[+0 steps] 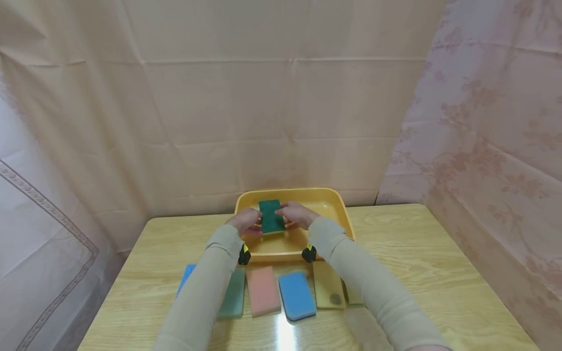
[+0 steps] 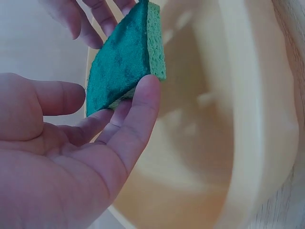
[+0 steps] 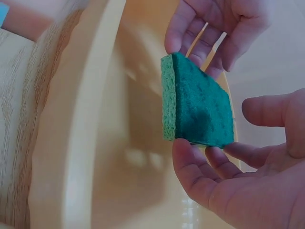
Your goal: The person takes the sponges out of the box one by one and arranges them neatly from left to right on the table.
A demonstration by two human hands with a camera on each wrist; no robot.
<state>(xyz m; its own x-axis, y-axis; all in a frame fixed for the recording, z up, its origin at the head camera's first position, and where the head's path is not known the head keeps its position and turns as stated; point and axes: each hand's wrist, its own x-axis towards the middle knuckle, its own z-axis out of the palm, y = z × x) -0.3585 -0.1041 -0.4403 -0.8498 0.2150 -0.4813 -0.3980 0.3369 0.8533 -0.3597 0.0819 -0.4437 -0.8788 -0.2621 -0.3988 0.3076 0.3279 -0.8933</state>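
Note:
A scouring sponge, dark green on its scrubbing face and pale green below, is held up over a yellow tray. My left hand holds one edge of it; in the left wrist view the fingertips reach the pale green side, with the thumb near the dark face. From the opposite edge my right hand holds the same sponge, its fingers along the edge and its thumb raised off the dark face. The dark face is turned up toward the head camera.
Before the tray, a pale green sponge, a pink sponge, a blue sponge and a yellow sponge lie in a row on the wooden table. Sleeves partly cover another blue piece and another yellow one. Curtains hang behind.

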